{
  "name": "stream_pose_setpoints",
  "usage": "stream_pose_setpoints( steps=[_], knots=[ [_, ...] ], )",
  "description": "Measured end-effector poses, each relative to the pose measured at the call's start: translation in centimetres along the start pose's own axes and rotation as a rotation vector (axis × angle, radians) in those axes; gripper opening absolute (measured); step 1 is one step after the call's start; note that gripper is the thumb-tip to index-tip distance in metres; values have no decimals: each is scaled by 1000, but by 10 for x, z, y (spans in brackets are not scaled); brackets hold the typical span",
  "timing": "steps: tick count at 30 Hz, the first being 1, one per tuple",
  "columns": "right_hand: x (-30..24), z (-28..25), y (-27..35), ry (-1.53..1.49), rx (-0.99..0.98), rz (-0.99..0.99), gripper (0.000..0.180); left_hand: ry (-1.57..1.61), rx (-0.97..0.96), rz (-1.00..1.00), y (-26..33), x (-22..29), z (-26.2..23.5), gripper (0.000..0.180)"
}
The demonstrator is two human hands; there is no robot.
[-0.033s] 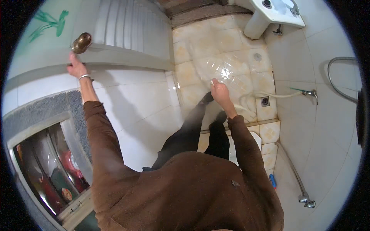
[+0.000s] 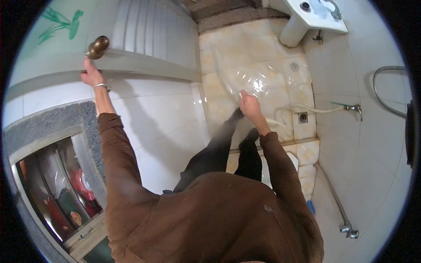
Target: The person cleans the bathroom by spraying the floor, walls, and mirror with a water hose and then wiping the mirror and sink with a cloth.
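Little has moved since the earlier frame: our bare left hand (image 2: 93, 78), the pale louvred door (image 2: 144, 35) and its rounded brass-coloured knob (image 2: 98, 47) sit slightly further right, while a thin whitish streak of water (image 2: 223, 82) shows more clearly.

In the head view, our two hands are well apart. Our bare right hand (image 2: 250, 106) is closed around what looks like the end of a cream flexible hose (image 2: 313, 109), over the cream-and-yellow tiled floor (image 2: 274, 74), and the streak arcs away from it. Our hose reaches the floor from a metal wall tap (image 2: 353, 107), passing just beside a square drain (image 2: 302, 117). Our left hand is at the door's edge, just below the knob; we cannot tell whether its fingers close on anything.

The middle of the floor already shines wet; with water apparently running, we judge the wetting under way, not finished. Tiles near the brownish sill (image 2: 228, 19) look duller, so they may be left. Whether the yellow patches are stains or pattern, we cannot tell.
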State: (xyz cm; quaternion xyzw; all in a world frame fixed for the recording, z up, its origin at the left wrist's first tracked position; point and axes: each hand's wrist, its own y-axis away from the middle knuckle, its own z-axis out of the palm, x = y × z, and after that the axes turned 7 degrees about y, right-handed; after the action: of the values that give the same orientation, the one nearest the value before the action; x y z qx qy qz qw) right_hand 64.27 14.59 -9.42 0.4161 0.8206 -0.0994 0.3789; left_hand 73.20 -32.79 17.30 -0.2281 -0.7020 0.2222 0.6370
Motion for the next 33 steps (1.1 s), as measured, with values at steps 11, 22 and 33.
stream_pose_setpoints(
  steps=[11,22,33],
  knots=[
    [-103,-63,-45,-113,178,-335,25,-35,-16,178,35,17,16,45],
    [-86,-70,-15,-33,84,-431,26,-73,-24,167,44,39,24,55],
    [-119,-89,-40,-75,178,-500,26,29,-105,109,28,6,17,56]
  ],
)
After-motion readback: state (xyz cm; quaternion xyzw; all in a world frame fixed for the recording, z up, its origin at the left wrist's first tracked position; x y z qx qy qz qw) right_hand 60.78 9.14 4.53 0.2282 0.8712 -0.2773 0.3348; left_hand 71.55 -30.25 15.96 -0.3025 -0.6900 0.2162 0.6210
